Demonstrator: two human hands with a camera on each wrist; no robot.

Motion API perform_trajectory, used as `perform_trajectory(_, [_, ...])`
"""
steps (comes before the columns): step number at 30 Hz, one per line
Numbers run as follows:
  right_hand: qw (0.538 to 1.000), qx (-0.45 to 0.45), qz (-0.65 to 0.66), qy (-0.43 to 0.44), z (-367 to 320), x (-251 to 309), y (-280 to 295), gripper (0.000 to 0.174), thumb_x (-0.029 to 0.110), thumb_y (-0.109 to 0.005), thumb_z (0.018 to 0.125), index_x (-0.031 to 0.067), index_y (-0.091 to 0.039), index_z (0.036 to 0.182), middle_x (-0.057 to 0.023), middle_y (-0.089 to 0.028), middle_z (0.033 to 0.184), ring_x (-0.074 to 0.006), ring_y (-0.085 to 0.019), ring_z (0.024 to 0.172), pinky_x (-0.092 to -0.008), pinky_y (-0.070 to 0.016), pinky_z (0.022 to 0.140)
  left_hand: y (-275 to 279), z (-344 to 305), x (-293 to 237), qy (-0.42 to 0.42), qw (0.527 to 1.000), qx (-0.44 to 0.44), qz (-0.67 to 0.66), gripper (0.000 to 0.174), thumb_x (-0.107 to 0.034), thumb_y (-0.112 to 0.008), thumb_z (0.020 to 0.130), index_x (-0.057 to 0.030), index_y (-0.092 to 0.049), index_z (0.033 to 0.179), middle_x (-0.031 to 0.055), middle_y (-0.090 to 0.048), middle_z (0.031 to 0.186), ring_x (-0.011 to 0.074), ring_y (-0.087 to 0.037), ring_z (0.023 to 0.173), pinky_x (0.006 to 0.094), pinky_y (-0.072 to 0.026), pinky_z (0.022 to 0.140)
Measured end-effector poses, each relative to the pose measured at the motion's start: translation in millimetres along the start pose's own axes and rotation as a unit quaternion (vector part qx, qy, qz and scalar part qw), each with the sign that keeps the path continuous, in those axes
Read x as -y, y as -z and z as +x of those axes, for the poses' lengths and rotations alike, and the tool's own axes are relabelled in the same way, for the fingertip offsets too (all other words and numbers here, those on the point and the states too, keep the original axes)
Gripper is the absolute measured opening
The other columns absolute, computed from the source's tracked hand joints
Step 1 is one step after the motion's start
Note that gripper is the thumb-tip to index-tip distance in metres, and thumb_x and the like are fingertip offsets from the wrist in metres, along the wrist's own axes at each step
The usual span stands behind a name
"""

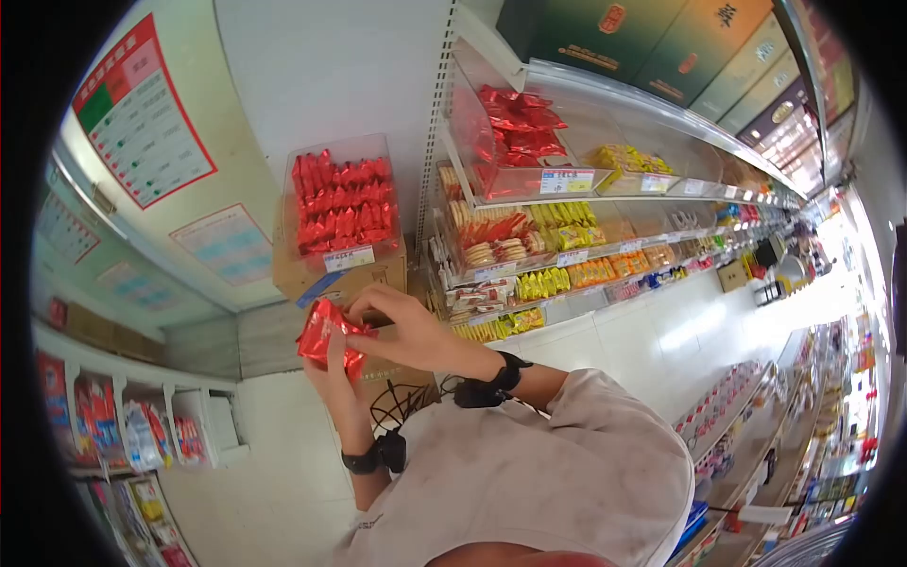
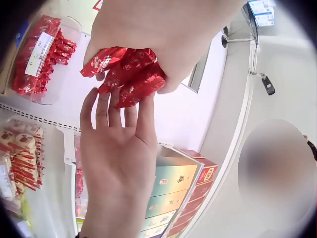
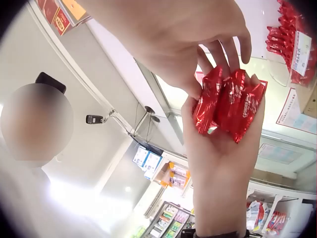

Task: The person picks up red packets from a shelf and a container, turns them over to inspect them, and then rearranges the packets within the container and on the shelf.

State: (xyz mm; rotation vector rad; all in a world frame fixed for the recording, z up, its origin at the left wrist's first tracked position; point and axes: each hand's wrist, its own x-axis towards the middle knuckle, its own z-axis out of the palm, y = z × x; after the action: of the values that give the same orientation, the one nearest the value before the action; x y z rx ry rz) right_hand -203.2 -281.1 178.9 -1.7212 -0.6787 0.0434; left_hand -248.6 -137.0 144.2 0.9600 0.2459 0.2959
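Three shiny red foil-wrapped packets [image 3: 230, 106] lie side by side in my left hand [image 3: 223, 144], which cradles them against palm and fingers. In the left wrist view the same hand [image 2: 148, 29] comes down from the top, its thumb along the edge of the packets [image 2: 126, 74]. My right hand [image 1: 416, 331] is close beside them in the head view. The right hand's fingers [image 2: 115, 113] reach loosely toward the packets, tips right at the wrappers. From the right wrist, the right hand [image 3: 173, 44] arches above them, thumb by the nearest packet.
A clear bin [image 1: 345, 198] of upright red packets stands on a cardboard box [image 1: 378, 276] ahead. To its right run shelves with a bin of red packets [image 1: 520, 128] and yellow snacks [image 1: 628, 159]. White shelving [image 1: 222, 425] stands at left. Black cables [image 1: 402, 402] lie below the hands.
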Motion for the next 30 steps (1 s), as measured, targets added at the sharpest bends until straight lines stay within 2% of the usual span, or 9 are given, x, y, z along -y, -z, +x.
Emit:
perform_trajectory(3, [0.996,-0.039,-0.08,0.021,-0.8,29.4,37.0,0.027,0.009,-0.072,0.094,0.0017,-0.063,0.119,-0.0078,-0.065,0.115,-0.0173,-0.065,0.105,-0.0312,-0.0531,0.093,0.9,-0.9,-1.5,0.028,0.999,0.032,-0.026,0.045,-0.016,-0.064,0.1,0.0034,-0.05,0.139,0.0163,-0.063,0.128,0.0255,-0.065,0.111,0.0394,-0.056,0.094])
perform_trajectory(5, [0.993,-0.121,0.002,-0.011,-2.3,49.9,76.9,0.021,0.013,-0.071,0.095,0.0033,-0.066,0.113,-0.0089,-0.068,0.108,-0.0176,-0.068,0.099,-0.0314,-0.0547,0.085,-3.1,-0.2,-5.4,0.045,0.995,0.081,-0.043,0.045,-0.016,-0.064,0.1,0.004,-0.05,0.139,0.017,-0.064,0.126,0.0263,-0.066,0.109,0.0398,-0.0565,0.093])
perform_trajectory(7, [0.966,-0.22,-0.131,0.027,1.6,54.3,130.8,0.017,0.014,-0.068,0.097,0.004,-0.067,0.111,-0.0064,-0.07,0.106,-0.0139,-0.067,0.1,-0.0306,-0.0546,0.085,-10.1,-2.2,-9.7,0.043,0.996,0.07,-0.038,0.045,-0.016,-0.063,0.1,0.0042,-0.05,0.139,0.018,-0.065,0.125,0.0269,-0.067,0.107,0.04,-0.057,0.092])
perform_trajectory(10, [0.915,-0.251,-0.315,0.041,22.7,41.6,228.0,0.02,0.018,-0.066,0.097,0.0023,-0.068,0.111,-0.0106,-0.073,0.102,-0.0205,-0.07,0.096,-0.0333,-0.0542,0.082,-18.4,-2.8,-6.3,0.042,0.996,0.064,-0.043,0.045,-0.015,-0.064,0.1,0.0042,-0.05,0.139,0.0186,-0.065,0.126,0.0273,-0.068,0.107,0.0409,-0.0578,0.091])
perform_trajectory(12, [0.923,-0.182,-0.337,-0.02,40.6,-4.4,306.5,0.029,0.025,-0.062,0.101,-0.0013,-0.067,0.112,-0.0105,-0.07,0.108,-0.0185,-0.067,0.102,-0.0331,-0.0526,0.091,-22.3,-1.9,-3.6,0.034,0.996,0.063,-0.044,0.045,-0.015,-0.064,0.1,0.0039,-0.049,0.139,0.0186,-0.065,0.127,0.0276,-0.068,0.108,0.0415,-0.058,0.092])
perform_trajectory(15, [0.842,-0.026,-0.502,-0.197,64.7,-13.4,363.0,0.034,0.028,-0.061,0.096,-0.0041,-0.069,0.105,-0.0153,-0.071,0.098,-0.0265,-0.07,0.098,-0.0385,-0.0531,0.089,-29.7,3.2,0.4,0.011,0.997,0.066,-0.031,0.046,-0.014,-0.065,0.1,0.0032,-0.049,0.139,0.0181,-0.064,0.128,0.0281,-0.068,0.11,0.0425,-0.058,0.094])
perform_trajectory(18, [0.798,0.102,-0.53,-0.268,93.9,-48.8,408.7,0.037,0.028,-0.06,0.088,-0.006,-0.07,0.099,-0.0215,-0.071,0.092,-0.0353,-0.07,0.096,-0.0438,-0.0525,0.089,-37.0,3.9,-0.7,-0.006,0.998,0.055,-0.018,0.046,-0.012,-0.066,0.099,0.0024,-0.048,0.139,0.0171,-0.062,0.129,0.0286,-0.067,0.112,0.0432,-0.0578,0.094])
perform_trajectory(21, [0.718,0.104,-0.641,-0.251,102.1,-58.9,420.8,0.035,0.025,-0.061,0.081,-0.0063,-0.072,0.094,-0.0251,-0.073,0.095,-0.0391,-0.07,0.096,-0.045,-0.0524,0.087,-43.3,5.8,-6.0,-0.03,0.998,0.048,-0.006,0.046,-0.011,-0.067,0.099,0.0018,-0.047,0.138,0.0166,-0.059,0.132,0.0292,-0.067,0.114,0.0433,-0.0576,0.095])
perform_trajectory(30, [0.743,0.151,-0.58,-0.297,101.5,-34.7,411.0,0.041,0.026,-0.06,0.083,-0.0014,-0.068,0.113,-0.0245,-0.073,0.104,-0.0374,-0.068,0.103,-0.0428,-0.0511,0.09,-55.0,9.6,1.3,-0.031,0.999,0.027,-0.006,0.044,-0.011,-0.067,0.099,0.0035,-0.048,0.137,0.0173,-0.06,0.132,0.0299,-0.067,0.113,0.0423,-0.0565,0.096])
